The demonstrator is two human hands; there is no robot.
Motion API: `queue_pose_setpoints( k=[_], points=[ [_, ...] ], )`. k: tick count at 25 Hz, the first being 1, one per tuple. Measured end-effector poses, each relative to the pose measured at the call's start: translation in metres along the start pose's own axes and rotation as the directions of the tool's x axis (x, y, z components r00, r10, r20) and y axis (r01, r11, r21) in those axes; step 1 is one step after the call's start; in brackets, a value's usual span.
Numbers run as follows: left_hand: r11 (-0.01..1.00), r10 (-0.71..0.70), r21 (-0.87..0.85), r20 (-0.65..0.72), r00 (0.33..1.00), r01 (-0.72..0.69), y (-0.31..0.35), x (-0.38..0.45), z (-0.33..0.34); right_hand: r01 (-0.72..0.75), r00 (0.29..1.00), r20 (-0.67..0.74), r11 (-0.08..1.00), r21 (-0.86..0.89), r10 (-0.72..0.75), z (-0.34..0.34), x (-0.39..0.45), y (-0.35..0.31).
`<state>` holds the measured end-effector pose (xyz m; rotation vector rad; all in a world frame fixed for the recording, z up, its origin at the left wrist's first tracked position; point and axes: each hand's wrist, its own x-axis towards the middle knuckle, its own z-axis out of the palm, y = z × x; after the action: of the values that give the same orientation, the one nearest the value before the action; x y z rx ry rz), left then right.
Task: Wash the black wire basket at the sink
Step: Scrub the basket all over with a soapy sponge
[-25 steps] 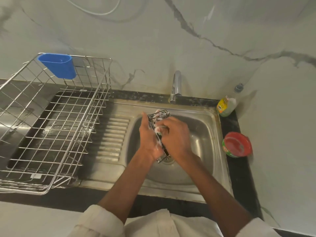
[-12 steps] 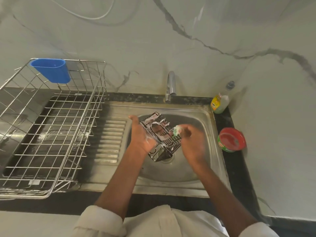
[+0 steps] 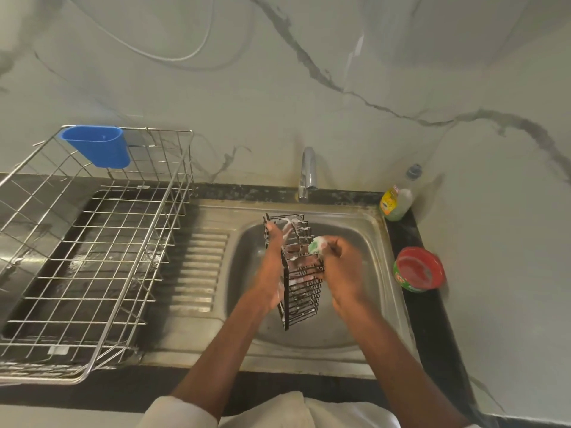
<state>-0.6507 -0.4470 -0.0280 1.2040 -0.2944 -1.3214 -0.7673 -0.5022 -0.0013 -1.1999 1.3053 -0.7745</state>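
Gripping the soapy basket (image 3: 301,282), left hand (image 3: 272,273) steadies; right hand (image 3: 346,267) pinches sponge (image 3: 316,245).

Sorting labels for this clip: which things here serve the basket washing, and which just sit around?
In use: black wire basket, green scrubber, left hand, right hand, sink.
Idle: steel dish rack, blue cup, soap bottle, red tub, tap.

i've got both hands over the sink (image 3: 375,230), black wire basket (image 3: 301,291) filling the middle of the bowl. open steel shows to the right and along the near rim. tap (image 3: 307,174) hangs just behind the basket. dish rack (image 3: 92,257) walls off the left, while the soap bottle (image 3: 397,200) and red tub (image 3: 418,270) crowd the narrow right counter (image 3: 432,335).
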Motion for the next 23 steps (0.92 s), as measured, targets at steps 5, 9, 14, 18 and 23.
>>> queue_pose_setpoints(
  k=[5,9,14,18,23],
  points=[
    [0.998,-0.017,-0.054,-0.061,0.998,0.014,-0.002,0.002,-0.013,0.074,0.996,0.060,0.988,-0.135,-0.066,-0.001,-0.003,-0.005],
    [1.000,0.022,-0.003,-0.064,0.998,-0.023,0.004,0.001,-0.008,0.360,0.892,-0.040,0.762,-0.538,-0.450,-0.006,-0.011,-0.021],
    [0.986,0.047,0.162,-0.019,0.999,-0.043,0.001,-0.006,0.004,0.424,0.897,0.141,0.725,-0.543,-0.419,0.021,0.017,-0.040],
    [0.994,0.066,0.094,-0.091,0.994,-0.058,0.004,0.002,-0.003,0.510,0.855,0.276,0.614,-0.602,-0.439,0.019,0.017,-0.038],
    [0.981,0.109,0.163,-0.040,0.993,-0.101,0.001,-0.002,-0.005,0.520,0.842,0.231,0.624,-0.583,-0.487,-0.003,0.006,-0.031]
  ],
)
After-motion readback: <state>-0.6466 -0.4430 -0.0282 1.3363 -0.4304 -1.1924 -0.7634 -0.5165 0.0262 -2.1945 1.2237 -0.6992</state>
